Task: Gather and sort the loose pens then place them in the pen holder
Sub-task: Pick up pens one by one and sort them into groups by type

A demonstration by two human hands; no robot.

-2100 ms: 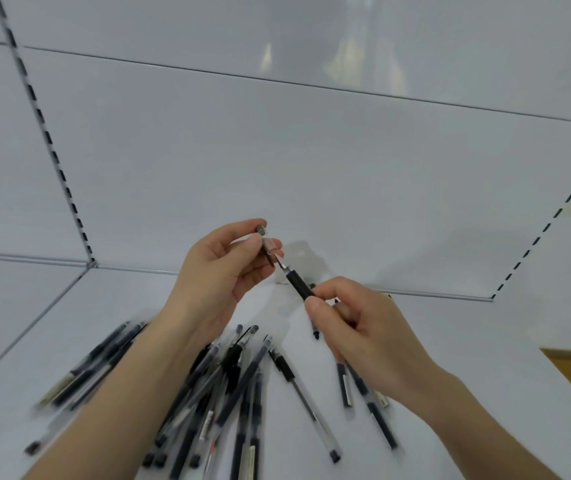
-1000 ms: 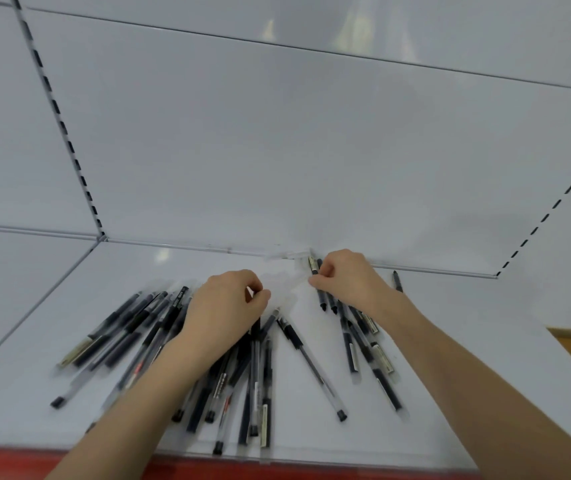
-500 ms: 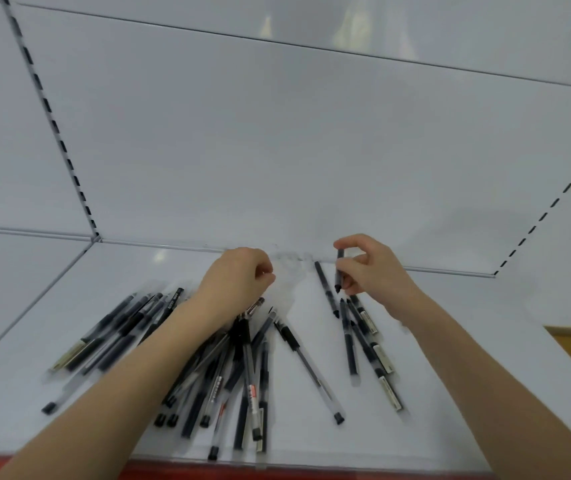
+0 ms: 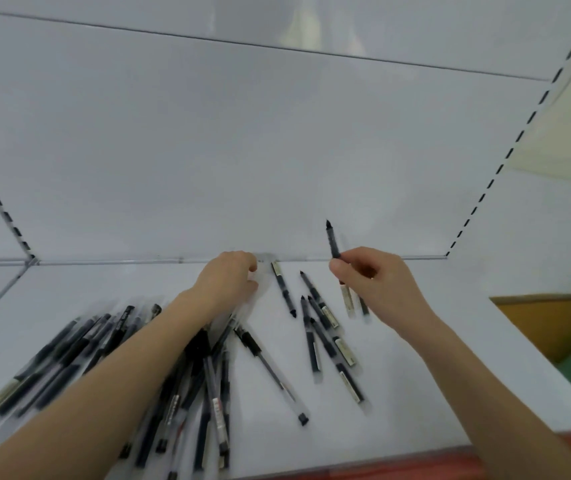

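Most of the job looks undone.

- Pen holder: not in view anywhere, so nothing can be counted as stowed.
- Big pile [image 4: 69, 348] of dark and clear-barrelled pens lies on the white shelf [image 4: 415, 375], front left. It runs under the left forearm, with the pens crossing each other at many angles. Motion blur hides the count.
- Smaller cluster [image 4: 322, 327] sits right of centre, a handful of dark pens roughly parallel and pointing toward the back wall [image 4: 277, 150]. It reads as a sorted group started, though that is my judgement only.
- Stray pen [image 4: 282, 292] lies alone near the back edge, between the two hands.
- Clear pen [image 4: 266, 365] lies slantwise between pile and cluster, touching neither as far as I can see.
- Right hand [image 4: 377, 285]: thumb and fingertips pinch a black pen [image 4: 332, 239] at its lower end. The pen is lifted off the shelf, near upright, leaning slightly left, far end up.
- Left hand [image 4: 230, 282]: at the back edge of the shelf, fingers curled inward. Cannot tell whether it holds anything, since the fingers hide the palm.

Estimate: early sorting stage. Still to do are pulling the pile apart, grouping like with like, and moving every pen into the holder.
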